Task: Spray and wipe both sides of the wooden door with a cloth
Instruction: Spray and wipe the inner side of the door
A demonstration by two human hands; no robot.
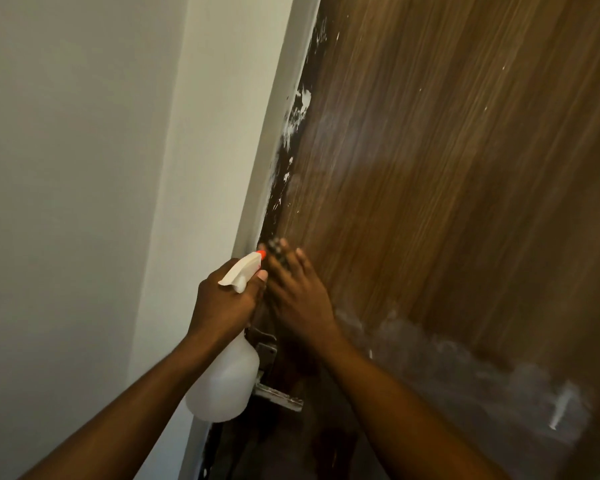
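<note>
- Left hand point(222, 299) wrapped round the neck of the bottle point(227, 382), fingers curled tight under the trigger head. Orange nozzle point(262, 254) points up toward the door edge.
- Bottle is white and translucent; I can't read the fluid level.
- Right hand point(300, 299) lies flat on the door point(447, 168), fingers roughly straight and close together, pressing rather than gripping. The hand is motion-blurred, so finer detail is unsure.
- Cloth point(277, 250): only a small dark patterned bit shows beyond the fingertips. The rest is presumably under the palm, against the wood just beside the door edge.
- Door fills the right of the view, brown grain, seen from close below. Only this face is visible.
- Pale haze point(465, 358) bands across the lower door, right of the forearm. It could be wet spray or smeared residue; I can't tell which.
- Fainter misting higher up, above the right hand.
- White flecks point(297, 112) run along the dark edge by the frame point(281, 116). They look like dried paint and may not wipe off.
- Handle point(279, 398) and lock plate sit behind the bottle, partly hidden.
- Plain wall point(66, 168) to the left.
- Progress, as judged: this face has been sprayed and wiping is underway at mid-height near the edge.
- Left to do, as judged: the hazy lower band, the upper panel, and the other face, whose state can't be seen.
</note>
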